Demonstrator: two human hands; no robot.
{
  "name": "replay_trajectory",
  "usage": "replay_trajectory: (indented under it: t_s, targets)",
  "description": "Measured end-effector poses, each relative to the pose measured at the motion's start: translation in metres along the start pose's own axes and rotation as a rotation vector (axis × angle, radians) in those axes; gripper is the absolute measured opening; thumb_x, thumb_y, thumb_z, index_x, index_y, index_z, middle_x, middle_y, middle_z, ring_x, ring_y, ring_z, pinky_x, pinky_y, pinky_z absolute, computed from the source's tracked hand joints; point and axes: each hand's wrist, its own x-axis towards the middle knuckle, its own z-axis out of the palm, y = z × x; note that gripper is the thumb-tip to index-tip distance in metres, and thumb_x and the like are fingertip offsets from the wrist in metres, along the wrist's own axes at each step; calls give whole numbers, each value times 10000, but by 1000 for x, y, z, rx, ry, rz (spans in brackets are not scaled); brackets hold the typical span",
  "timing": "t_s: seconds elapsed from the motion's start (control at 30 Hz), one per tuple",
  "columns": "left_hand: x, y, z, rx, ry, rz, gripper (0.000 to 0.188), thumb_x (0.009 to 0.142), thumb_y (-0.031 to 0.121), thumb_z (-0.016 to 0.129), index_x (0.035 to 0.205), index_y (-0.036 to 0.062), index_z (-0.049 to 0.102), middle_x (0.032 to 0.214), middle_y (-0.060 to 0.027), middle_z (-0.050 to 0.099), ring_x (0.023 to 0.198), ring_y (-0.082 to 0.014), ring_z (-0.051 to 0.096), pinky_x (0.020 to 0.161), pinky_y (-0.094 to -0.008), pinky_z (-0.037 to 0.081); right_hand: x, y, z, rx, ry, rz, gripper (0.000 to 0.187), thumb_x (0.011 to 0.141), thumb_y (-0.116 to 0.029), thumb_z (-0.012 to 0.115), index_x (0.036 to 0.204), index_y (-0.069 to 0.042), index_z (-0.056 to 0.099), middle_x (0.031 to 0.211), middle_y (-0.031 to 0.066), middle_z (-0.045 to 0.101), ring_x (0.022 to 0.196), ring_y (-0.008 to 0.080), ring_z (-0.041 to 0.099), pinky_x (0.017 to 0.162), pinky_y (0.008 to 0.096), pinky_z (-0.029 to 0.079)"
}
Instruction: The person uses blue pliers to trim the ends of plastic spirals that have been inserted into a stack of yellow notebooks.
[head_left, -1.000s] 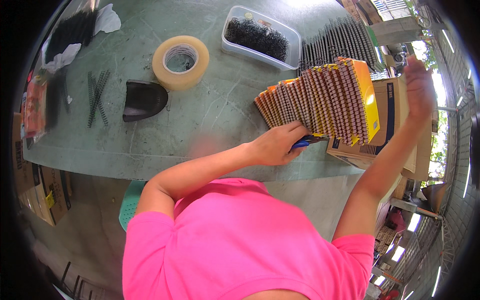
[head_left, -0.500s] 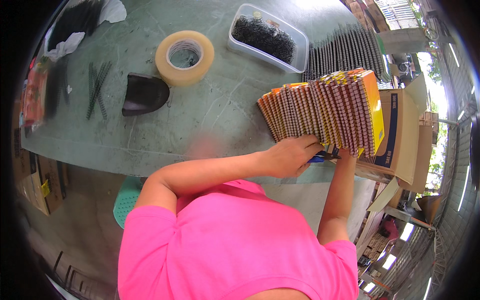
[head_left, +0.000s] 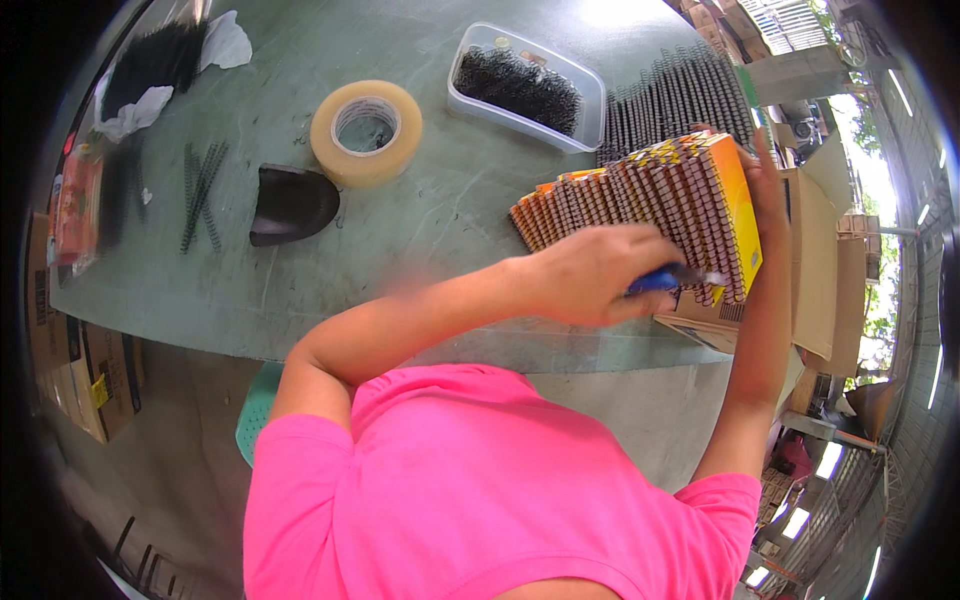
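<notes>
My left hand point(head_left: 600, 275) is closed around blue-handled pliers point(head_left: 655, 280), whose metal jaws point right, over the near edge of the spiral-bound notebooks point(head_left: 640, 200). These notebooks stand packed in a slanting row, coil edges up, with a yellow and orange cover facing right. Against that end cover lies my right hand point(head_left: 765, 195), its fingers stretched toward the far corner. Part of the right hand is blurred. Behind the row lie several black wire coils point(head_left: 680, 105) side by side.
A clear plastic tub point(head_left: 590, 125) holds black coil pieces. Left of it are a tape roll point(head_left: 325, 135), a dark curved scoop-like piece point(head_left: 295, 205) and loose coils point(head_left: 200, 195). An open carton point(head_left: 815, 270) stands at the right, beside the green table point(head_left: 450, 225).
My right hand has moved from the near end of the notebook row up along its right end. The left hand has lifted slightly away from the table edge with the pliers.
</notes>
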Motion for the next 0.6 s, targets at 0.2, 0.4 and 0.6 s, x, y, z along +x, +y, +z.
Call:
replay_trajectory:
  t_s: [0.2, 0.4, 0.6]
  targets:
    - [27, -30, -16, 22, 288, -101, 312, 835, 250, 602, 985, -13, 528, 868, -173, 558, 802, -325, 554, 718, -376, 436, 8, 24, 10, 10, -29, 54, 719, 888, -584, 314, 1277, 13, 413, 1202, 158, 528, 1057, 244, 541, 931, 360, 424]
    - [28, -30, -12, 4, 299, -72, 343, 828, 265, 610, 999, -18, 520, 875, -172, 552, 784, -306, 561, 711, -362, 443, 1, 16, 8, -9, -39, 83, 725, 885, -598, 296, 1262, 6, 437, 1199, 151, 531, 1059, 241, 537, 941, 355, 404]
    - [4, -23, -7, -2, 360, -228, 352, 832, 275, 599, 1029, -2, 509, 877, -154, 554, 766, -247, 562, 705, -342, 444, -1, -6, 2, -35, -76, 14, 733, 882, -612, 279, 1247, -2, 460, 1195, 144, 534, 1062, 237, 532, 951, 350, 385]
